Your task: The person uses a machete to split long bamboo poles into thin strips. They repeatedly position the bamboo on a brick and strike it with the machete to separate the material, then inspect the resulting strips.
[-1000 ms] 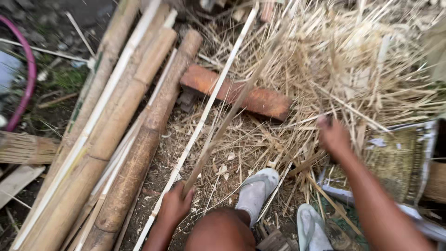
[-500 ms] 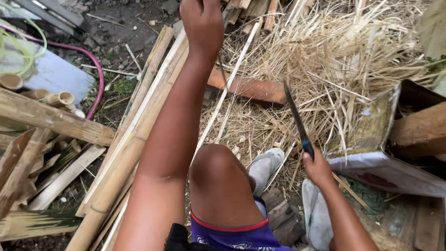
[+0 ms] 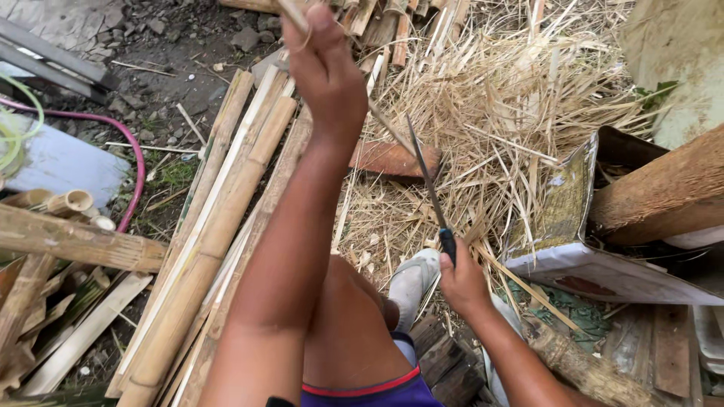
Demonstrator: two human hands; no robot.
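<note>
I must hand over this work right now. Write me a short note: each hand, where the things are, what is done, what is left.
Left hand: raised, grip closed on a thin bamboo strip.
Right hand: holds a long knife, blade pointing up and away.
Bamboo poles lie on the ground at the left; straw-like shavings are piled ahead.
Done: shavings show earlier cutting.
Left: the blade is not on the strip now.

Dirt ground (image 3: pixel 162 45), stones; straw litter (image 3: pixel 490 113); bamboo poles (image 3: pixel 219 226); daylight.
</note>
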